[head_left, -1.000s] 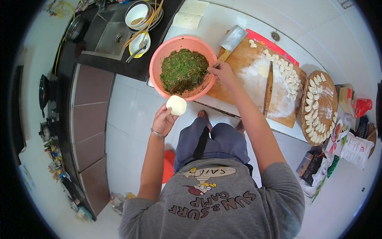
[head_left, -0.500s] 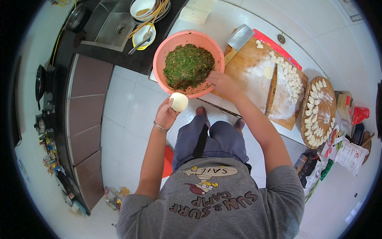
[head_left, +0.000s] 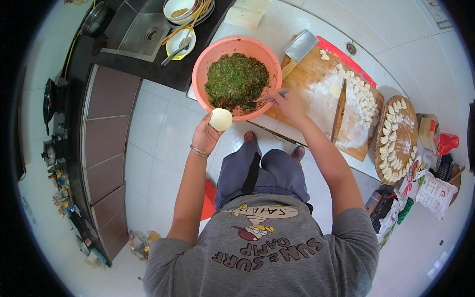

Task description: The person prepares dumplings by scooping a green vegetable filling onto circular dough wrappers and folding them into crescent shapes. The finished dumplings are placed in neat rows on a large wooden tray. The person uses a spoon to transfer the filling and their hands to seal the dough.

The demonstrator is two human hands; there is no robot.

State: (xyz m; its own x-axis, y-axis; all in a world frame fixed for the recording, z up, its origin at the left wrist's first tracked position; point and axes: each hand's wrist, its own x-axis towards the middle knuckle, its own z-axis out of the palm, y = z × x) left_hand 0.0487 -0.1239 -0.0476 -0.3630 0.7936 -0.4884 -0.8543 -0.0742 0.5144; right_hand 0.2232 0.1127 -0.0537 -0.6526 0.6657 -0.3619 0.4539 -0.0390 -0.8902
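Note:
My left hand [head_left: 205, 135] holds a round, pale dumpling wrapper [head_left: 221, 119] by its edge, at the near left rim of a pink basin [head_left: 200, 79]. A mound of chopped green filling [head_left: 236, 79] fills much of the basin. In my right hand [head_left: 291, 105] is the handle of a metal spoon [head_left: 267, 99], whose bowl rests at the filling's near right side. Right of that hand lies a floured wooden board [head_left: 297, 81], bearing a rolling pin [head_left: 339, 114], another flat wrapper [head_left: 335, 89] and many small dough pieces [head_left: 363, 96].
A cleaver [head_left: 300, 47] lies across the board's far left corner. Filled dumplings [head_left: 391, 133] stand on a round wooden tray at the right. Stacked bowls [head_left: 179, 10], chopsticks and a yellow-rimmed bowl [head_left: 174, 43] sit by the sink [head_left: 141, 37]. Packages [head_left: 435, 193] crowd the right side.
The spoon now shows in my right hand, which has drawn slightly right and back from the basin wall. My left hand and its wrapper have shifted slightly up and left.

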